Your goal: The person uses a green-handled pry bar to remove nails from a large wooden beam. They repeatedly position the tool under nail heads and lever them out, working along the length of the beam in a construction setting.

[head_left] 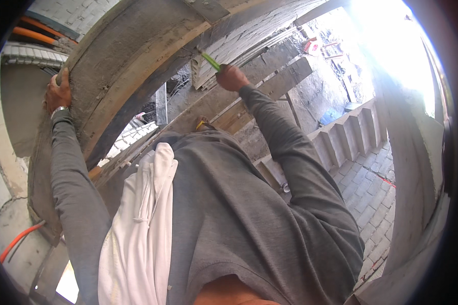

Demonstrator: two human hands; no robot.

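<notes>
A slim green-handled tool point(210, 59) slants up and leftward, its narrow far end near the edge of a broad, grey, stained wooden board point(122, 56) running diagonally from lower left toward the top.

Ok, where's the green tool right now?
In the head view, the green tool is just above centre, gripped in the right hand, its far end pointing up and left, close to the lower edge of the curved beam.
</notes>
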